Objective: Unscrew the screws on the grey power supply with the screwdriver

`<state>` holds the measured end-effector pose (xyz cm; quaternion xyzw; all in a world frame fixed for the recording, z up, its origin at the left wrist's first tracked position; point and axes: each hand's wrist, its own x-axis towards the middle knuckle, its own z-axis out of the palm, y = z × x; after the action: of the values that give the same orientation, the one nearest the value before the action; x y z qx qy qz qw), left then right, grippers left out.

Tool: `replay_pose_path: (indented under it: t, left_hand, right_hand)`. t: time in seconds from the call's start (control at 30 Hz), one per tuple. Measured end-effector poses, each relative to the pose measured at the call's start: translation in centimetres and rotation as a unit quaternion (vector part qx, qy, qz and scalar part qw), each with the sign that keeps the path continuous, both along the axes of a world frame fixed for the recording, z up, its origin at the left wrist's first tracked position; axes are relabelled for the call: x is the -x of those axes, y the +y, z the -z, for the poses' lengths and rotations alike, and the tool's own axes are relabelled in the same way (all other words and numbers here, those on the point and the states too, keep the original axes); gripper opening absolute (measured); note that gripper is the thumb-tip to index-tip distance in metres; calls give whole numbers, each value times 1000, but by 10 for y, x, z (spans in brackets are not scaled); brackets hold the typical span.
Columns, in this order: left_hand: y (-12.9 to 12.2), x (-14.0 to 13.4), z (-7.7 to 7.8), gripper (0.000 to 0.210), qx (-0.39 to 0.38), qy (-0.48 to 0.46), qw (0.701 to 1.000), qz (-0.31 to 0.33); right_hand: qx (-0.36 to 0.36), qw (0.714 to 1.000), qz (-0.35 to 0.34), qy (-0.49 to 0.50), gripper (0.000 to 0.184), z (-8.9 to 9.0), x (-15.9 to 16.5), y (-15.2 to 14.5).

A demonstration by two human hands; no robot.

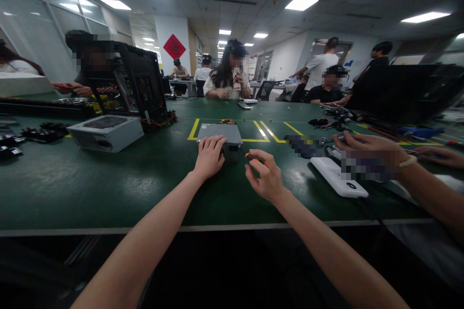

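A grey metal computer power supply (224, 130) lies on the green table in front of me, with wires at its far side. My left hand (210, 155) grips its near left part, fingers over the top and thumb against the front side. In my right hand (267, 177) is a screwdriver (251, 156) with an orange and black handle, pinched between thumb and fingers. Its thin shaft points left at the power supply's right front corner. Whether the tip touches the case I cannot tell.
Another power supply (105, 131) and an open black computer case (134, 82) stand left. To the right are a white power bank (339, 177) and a co-worker's hand (373, 149). Cables and a dark monitor (406, 91) lie beyond. Yellow tape (194, 130) marks the table (163, 193).
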<state>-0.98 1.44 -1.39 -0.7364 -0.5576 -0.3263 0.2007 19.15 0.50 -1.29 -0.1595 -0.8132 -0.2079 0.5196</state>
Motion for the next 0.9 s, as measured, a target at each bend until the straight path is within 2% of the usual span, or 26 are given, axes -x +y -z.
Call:
replay_pose_path:
  t: [0.1, 0.27, 0.4, 0.57, 0.67, 0.9]
  left_hand:
    - [0, 0, 0, 45, -3, 0, 1000, 0]
    - [-1, -1, -1, 47, 2, -2, 1000, 1]
    - [-1, -1, -2, 47, 5, -4, 1000, 1]
    - [0, -1, -1, 46, 1, 0, 1000, -4]
    - [0, -2, 0, 43, -5, -1, 1000, -9]
    - [1, -18, -2, 40, -30, -33, 998, -46]
  right_hand:
    - [-20, 1000, 13, -16, 38, 0, 0, 0]
    - [5, 1000, -2, 9, 40, 0, 0, 0]
    - [-16, 1000, 5, -25, 34, -1, -1, -1]
    - [-1, 1000, 6, 3, 35, -2, -1, -2]
    - [-13, 1000, 2, -23, 33, -3, -2, -3]
    - [14, 1000, -17, 5, 42, -2, -1, -1]
